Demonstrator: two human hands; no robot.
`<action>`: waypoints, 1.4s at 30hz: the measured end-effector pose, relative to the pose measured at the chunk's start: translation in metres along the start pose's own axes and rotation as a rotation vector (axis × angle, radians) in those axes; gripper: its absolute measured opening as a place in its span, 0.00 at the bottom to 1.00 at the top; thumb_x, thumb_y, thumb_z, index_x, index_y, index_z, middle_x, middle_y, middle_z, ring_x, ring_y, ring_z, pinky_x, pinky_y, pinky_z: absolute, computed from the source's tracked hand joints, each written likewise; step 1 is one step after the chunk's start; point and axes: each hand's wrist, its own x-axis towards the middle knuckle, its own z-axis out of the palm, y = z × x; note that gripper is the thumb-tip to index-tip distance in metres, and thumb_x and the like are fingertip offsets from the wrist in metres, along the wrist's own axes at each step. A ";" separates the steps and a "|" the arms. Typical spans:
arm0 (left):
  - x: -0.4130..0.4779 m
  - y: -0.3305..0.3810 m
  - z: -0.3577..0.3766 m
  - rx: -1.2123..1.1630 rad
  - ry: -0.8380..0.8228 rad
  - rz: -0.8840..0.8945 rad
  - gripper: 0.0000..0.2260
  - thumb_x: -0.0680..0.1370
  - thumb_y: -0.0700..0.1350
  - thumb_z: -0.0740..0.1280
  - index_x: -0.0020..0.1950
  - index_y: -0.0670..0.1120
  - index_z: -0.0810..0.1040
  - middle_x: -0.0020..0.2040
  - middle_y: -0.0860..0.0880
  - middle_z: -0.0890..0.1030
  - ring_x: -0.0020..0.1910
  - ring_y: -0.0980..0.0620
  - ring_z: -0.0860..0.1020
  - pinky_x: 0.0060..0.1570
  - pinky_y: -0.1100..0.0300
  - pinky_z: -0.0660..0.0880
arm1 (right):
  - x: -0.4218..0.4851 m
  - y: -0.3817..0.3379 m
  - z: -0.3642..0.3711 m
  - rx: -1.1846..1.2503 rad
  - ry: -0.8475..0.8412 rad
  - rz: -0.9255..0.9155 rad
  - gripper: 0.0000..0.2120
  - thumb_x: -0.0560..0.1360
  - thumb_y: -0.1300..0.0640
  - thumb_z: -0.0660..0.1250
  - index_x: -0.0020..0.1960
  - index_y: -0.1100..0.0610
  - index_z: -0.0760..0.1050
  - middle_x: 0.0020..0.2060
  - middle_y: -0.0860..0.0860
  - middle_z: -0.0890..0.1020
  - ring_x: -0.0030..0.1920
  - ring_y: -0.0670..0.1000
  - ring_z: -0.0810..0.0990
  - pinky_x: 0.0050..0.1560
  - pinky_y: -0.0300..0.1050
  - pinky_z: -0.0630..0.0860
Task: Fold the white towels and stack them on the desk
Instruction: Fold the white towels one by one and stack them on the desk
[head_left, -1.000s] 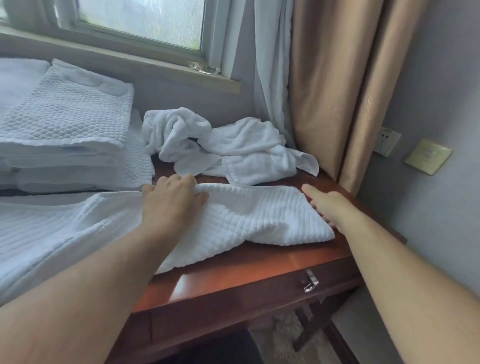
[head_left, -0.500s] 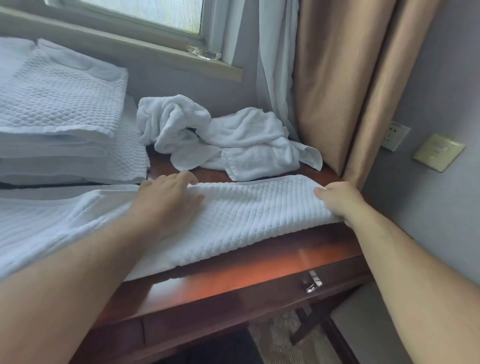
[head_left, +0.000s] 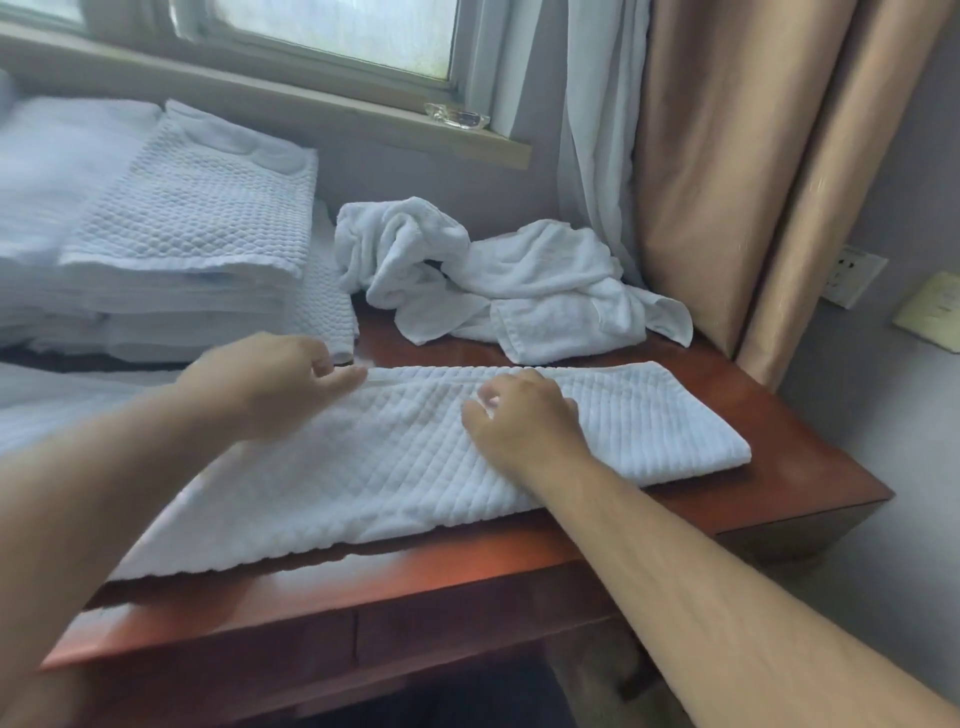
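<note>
White quilted towel (head_left: 395, 467) lay folded lengthwise along the wooden worktop (head_left: 769, 410). The left hand (head_left: 270, 387) pinched its far edge. The right hand (head_left: 524, 423) rested on it, fingers curled, grip unclear.

A reddish-brown wooden table (head_left: 779, 457) with a glossy top carries three lots of white linen. A long waffle-weave towel (head_left: 389, 467), folded into a narrow band, lies across the front of it, its right end short of the table's right edge and its left end running past the left side. Behind it, near the back right corner, lies a heap of crumpled towels (head_left: 519, 291). At the back left stands a stack of folded towels (head_left: 197, 234), its lowest corner touching the top
</note>
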 end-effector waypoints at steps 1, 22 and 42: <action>-0.006 -0.016 -0.008 -0.033 -0.040 -0.007 0.29 0.69 0.76 0.53 0.41 0.53 0.78 0.37 0.53 0.80 0.37 0.52 0.78 0.36 0.56 0.72 | -0.003 -0.016 0.005 0.005 -0.026 -0.039 0.16 0.79 0.43 0.57 0.53 0.51 0.79 0.58 0.49 0.77 0.61 0.53 0.73 0.59 0.52 0.66; -0.095 -0.206 -0.045 0.071 0.294 -0.323 0.18 0.75 0.71 0.61 0.44 0.57 0.72 0.47 0.57 0.74 0.58 0.49 0.72 0.62 0.47 0.62 | 0.016 -0.174 0.053 -0.049 -0.271 -0.316 0.25 0.79 0.36 0.58 0.69 0.49 0.72 0.68 0.51 0.71 0.70 0.56 0.65 0.71 0.56 0.63; -0.115 -0.151 -0.053 -0.058 0.089 -0.147 0.26 0.79 0.66 0.48 0.75 0.61 0.66 0.76 0.54 0.68 0.75 0.51 0.64 0.73 0.49 0.60 | 0.001 -0.183 0.056 0.041 0.130 -0.325 0.14 0.79 0.48 0.57 0.45 0.53 0.78 0.43 0.48 0.79 0.47 0.53 0.76 0.49 0.49 0.69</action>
